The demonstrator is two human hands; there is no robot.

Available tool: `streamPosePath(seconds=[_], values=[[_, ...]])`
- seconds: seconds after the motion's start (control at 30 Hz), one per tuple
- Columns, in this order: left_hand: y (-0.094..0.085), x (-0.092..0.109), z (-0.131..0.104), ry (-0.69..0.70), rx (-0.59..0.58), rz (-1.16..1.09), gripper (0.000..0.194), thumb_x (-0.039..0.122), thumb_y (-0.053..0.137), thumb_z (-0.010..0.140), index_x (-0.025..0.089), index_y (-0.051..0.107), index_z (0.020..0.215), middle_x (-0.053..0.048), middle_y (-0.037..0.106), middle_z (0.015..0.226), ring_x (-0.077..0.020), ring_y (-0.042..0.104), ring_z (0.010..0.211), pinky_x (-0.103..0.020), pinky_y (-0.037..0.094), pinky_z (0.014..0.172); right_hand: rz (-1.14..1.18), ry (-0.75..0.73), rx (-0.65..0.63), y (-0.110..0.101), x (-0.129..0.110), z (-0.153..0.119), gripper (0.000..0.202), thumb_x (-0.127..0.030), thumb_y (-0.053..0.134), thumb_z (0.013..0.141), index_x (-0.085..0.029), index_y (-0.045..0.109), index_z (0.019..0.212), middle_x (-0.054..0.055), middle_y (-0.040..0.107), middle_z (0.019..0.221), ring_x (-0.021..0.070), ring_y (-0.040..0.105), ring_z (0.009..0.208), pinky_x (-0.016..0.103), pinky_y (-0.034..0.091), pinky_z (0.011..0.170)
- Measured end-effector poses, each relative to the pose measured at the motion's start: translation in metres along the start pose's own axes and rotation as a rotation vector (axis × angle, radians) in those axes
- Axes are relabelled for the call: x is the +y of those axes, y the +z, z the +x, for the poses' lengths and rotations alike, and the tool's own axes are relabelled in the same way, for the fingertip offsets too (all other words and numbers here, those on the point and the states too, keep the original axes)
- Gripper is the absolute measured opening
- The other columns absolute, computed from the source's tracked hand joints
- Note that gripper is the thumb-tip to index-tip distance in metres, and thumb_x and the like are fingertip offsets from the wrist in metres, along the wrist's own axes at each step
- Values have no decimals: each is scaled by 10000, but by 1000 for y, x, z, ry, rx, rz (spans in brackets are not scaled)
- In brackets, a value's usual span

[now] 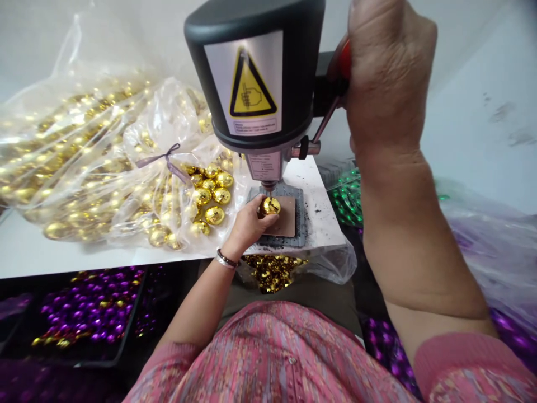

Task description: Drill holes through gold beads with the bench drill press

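My left hand (247, 224) pinches a shiny gold faceted ball (271, 206) between thumb and fingers. The ball rests on a brown square board (285, 221) laid over the grey base (299, 224) of a drill press (254, 84). Right above the ball is the thin bit (271, 194) under the chuck; whether its tip has entered the ball I cannot tell. Raised at the upper right, my right hand (388, 73) is closed around the press's feed lever, whose red part (344, 59) shows beside the fingers. A yellow warning label (251, 92) is on the dark motor housing.
Clear plastic bags (96, 162) of gold balls fill the table's left, with loose gold balls (215, 215) near the press. Dark crumbs lie around the base. Below are a heap of gold balls (272, 271) and a black crate (119, 350) of purple balls. Green balls (346, 196) lie right.
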State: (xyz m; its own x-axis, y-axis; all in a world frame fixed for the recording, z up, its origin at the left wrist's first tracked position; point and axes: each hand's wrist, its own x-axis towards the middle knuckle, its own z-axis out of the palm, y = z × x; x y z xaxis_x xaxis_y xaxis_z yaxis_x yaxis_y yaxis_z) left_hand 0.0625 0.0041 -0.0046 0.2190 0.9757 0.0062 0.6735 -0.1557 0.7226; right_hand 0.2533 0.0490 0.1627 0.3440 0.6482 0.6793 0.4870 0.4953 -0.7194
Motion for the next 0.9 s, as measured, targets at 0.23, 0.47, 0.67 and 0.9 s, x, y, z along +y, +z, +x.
streamPosePath(seconds=[0.23,0.47,0.67,0.9], values=[[5,1,4,44,-37,-38,554,286,743,770,156,641,1299,-75,737,1037,-229,663,979,-334,516,905,9,-50,-32,-8,-10,-11,270,-287,379,979,-174,411,736,-70,408,654,28,410,672,219,357,764],[6,0,-1,39,-36,-26,500,294,720,787,183,647,1269,-59,741,1085,-222,670,959,-316,513,862,-254,-427,81,-29,2,-113,174,-260,432,935,-210,528,799,-20,518,706,95,475,638,285,409,668],[7,-2,0,45,-28,-16,483,297,719,788,190,648,1254,-57,747,1075,-229,682,954,-315,512,847,-298,-553,126,-20,42,-152,172,-175,418,884,-237,524,1004,19,566,804,159,547,780,346,499,756],[8,-3,-1,32,-43,-60,559,293,725,786,168,610,1318,-62,743,1084,-232,683,936,-316,511,827,-203,-623,184,-7,69,-163,254,-150,427,879,-234,536,1092,26,579,832,151,567,791,357,542,789]])
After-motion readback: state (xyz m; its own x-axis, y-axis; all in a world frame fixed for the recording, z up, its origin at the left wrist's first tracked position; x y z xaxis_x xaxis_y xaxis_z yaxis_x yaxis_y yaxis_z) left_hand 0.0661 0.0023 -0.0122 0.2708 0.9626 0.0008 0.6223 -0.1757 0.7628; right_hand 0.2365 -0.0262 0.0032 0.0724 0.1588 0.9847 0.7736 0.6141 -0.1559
